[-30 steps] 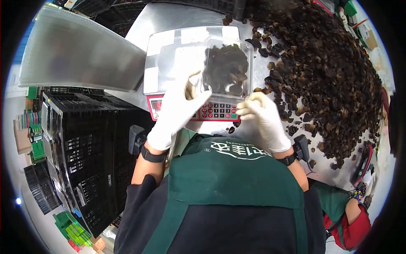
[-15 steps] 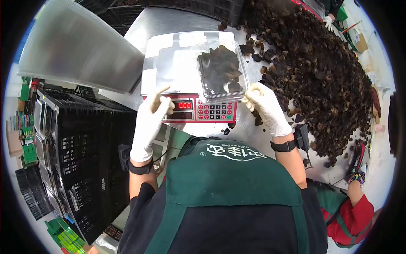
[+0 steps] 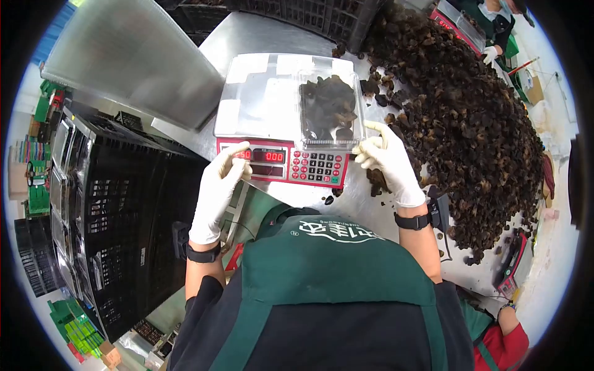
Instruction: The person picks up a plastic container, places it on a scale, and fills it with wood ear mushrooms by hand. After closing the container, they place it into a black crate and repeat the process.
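Observation:
A clear plastic clamshell box (image 3: 329,141) with dark brown, wrinkled pieces like dried wood-ear fungus (image 3: 334,102) lies on the right part of the scale's plate (image 3: 260,108). My right hand (image 3: 385,159), in a white glove, is at the box's near right corner. Its fingers are apart, and the fingertips seem to touch the corner. My gloved left hand (image 3: 219,179) hovers by the left end of the red scale panel (image 3: 315,167), its index finger over the lit display (image 3: 269,157). Those fingers are loosely bent and apart, with nothing between them.
Loose dark fungus (image 3: 464,123) is heaped on the metal table's right side. Stacked clear plastic lids or trays (image 3: 136,68) stand at the left, above black crates (image 3: 142,216). A co-worker's gloved hand (image 3: 490,54) is by another scale (image 3: 458,28). A second person's red sleeve (image 3: 510,340) shows lower right.
The view has shifted slightly. The box sits straighter on the plate. My right index finger has stretched out from the corner, and my left fingers have moved closer to the display.

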Available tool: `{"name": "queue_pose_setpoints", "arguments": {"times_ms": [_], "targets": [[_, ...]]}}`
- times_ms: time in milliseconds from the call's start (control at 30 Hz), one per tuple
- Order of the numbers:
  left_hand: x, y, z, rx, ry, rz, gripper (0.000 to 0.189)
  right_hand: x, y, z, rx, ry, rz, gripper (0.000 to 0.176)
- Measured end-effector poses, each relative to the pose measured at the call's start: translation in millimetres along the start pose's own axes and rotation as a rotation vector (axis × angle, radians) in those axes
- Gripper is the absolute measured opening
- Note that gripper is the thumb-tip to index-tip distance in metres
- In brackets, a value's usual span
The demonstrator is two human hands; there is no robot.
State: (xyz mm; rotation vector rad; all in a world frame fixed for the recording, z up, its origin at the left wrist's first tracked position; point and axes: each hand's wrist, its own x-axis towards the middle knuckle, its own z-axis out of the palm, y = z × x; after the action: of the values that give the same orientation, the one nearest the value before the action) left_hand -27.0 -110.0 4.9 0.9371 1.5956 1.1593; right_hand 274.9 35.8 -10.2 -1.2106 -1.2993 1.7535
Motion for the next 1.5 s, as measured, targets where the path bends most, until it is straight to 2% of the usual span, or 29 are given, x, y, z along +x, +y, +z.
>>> {"name": "queue_pose_setpoints", "arguments": {"times_ms": [67,267,433,633,667,733,800,867,933,1033,1067,1133,1200,1233,1267,1300,1333,1367,1400,1467,1500], "targets": [[-7,3,9,0.008,0.025,-0.006,0.031,6,3,-7,-0.038,-0.077,-0.033,0.041],[-42,-4,28,0.021,-0.003,-0.101,0.034,12,17,-16,-0.029,-0.021,-0.107,0.044],[-65,-25,49,-0.012,-0.05,-0.143,0.031,9,13,-22,-0.012,-0.154,-0.018,0.048],[-55,-24,49,0.033,-0.032,-0.113,0.031,0,20,-61,-0.086,-0.083,-0.051,0.045],[-44,-21,50,0.003,-0.003,-0.068,0.032,1,23,-65,-0.09,-0.072,-0.052,0.045],[-15,-12,54,0.151,0.044,0.092,0.034,6,20,-62,-0.133,-0.088,-0.072,0.043],[8,7,65,0.264,0.17,0.133,0.036,7,7,-48,-0.179,-0.086,-0.117,0.043],[59,-11,52,0.478,0.373,0.626,0.038,20,6,-39,-0.235,-0.046,-0.16,0.044],[79,19,37,0.257,0.399,0.22,0.038,26,3,-25,-0.308,0.029,-0.243,0.043],[107,10,13,0.229,0.57,0.438,0.035,40,20,-29,-0.484,0.091,-0.355,0.046],[106,14,12,0.287,0.499,0.421,0.035,47,27,-30,-0.524,0.108,-0.412,0.046],[96,27,19,0.409,0.362,0.377,0.034,49,45,-33,-0.454,0.113,-0.394,0.046],[91,15,44,1.034,0.083,0.723,0.035,57,59,-23,-0.423,0.08,-0.386,0.045],[65,44,59,0.929,-0.072,0.485,0.038,55,58,-13,-0.407,0.049,-0.38,0.045],[39,46,67,0.27,-0.035,0.551,0.043,37,43,0,-0.398,-0.012,-0.37,0.045],[42,36,74,0.257,0.055,0.504,0.05,18,26,16,-0.386,-0.029,-0.315,0.044],[50,6,79,0.036,0.156,0.642,0.055,4,19,31,-0.383,-0.041,-0.256,0.043],[34,12,73,-0.135,0.18,0.528,0.058,-4,28,42,-0.378,-0.017,-0.371,0.043],[22,14,50,-0.072,0.114,0.375,0.068,-7,35,54,-0.367,0.02,-0.481,0.044],[-28,38,6,-0.195,0.207,0.508,0.067,-33,9,84,-0.415,-0.174,-0.48,0.048],[-53,49,-19,-0.246,0.275,0.482,0.066,-52,-15,103,-0.416,-0.281,-0.358,0.051]]}}
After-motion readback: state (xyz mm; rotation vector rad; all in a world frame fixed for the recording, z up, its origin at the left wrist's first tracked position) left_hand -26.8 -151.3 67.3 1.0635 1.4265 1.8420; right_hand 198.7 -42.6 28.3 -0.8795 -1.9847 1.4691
